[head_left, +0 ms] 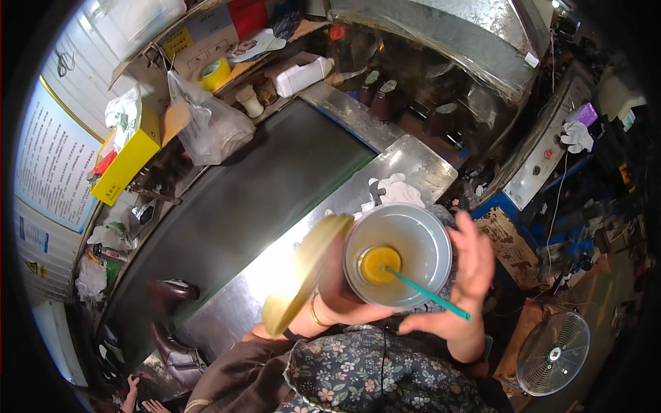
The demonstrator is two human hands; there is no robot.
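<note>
A wide grey plastic cup [435, 234] is close in front of me, its mouth facing up. A round yellow patch [377, 264] shows at its bottom, and a green straw-like stick [434, 298] leans out over the rim. My left hand [358, 314], with a gold bracelet at the wrist, grips the cup from below and the left; most of its fingers are hidden. Beside it, a blurred pale-yellow curved piece [303, 282] stands on edge; what holds it is unclear. My right hand [463, 289] is open at the cup's right side, thumb and fingers apart.
A dark conveyor belt [261, 186] runs beyond a metal ledge [227, 289]. Brown shoes [175, 354] stand at lower left. A plastic bag [206, 124], yellow box [127, 165] and white jug [301, 76] line the far side. A fan [554, 352] stands at right.
</note>
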